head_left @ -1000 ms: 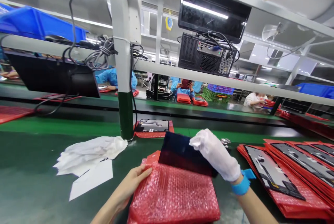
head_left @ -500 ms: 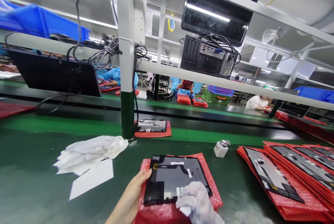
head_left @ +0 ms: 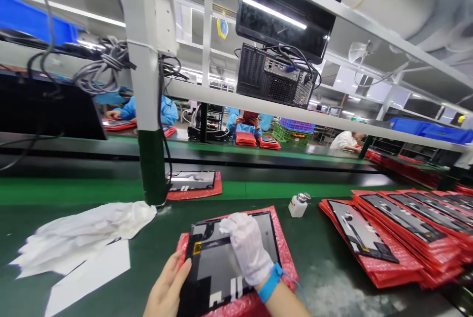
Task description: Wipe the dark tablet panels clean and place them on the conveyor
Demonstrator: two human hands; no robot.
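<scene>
A flat dark-grey display panel with black edges and white tape strips lies tilted on a red bubble-wrap sleeve in front of me. My bare left hand grips its left edge, thumb on top. My right hand, in a white glove with a blue wrist strap, rests on the panel's upper middle. Its fingers are pressed together and bent down; whatever they may hold is hidden. A small white pump bottle stands beyond the panel, to the right.
White gloves or cloths and a white sheet lie at left. Stacks of red sleeves bearing panels fill the right side. Another panel lies by the green-and-white post. People in blue work across the bench.
My right hand has moved from the panel's lower edge up to its upper middle. The left hand still grips the left edge, and the view has shifted to the right.
</scene>
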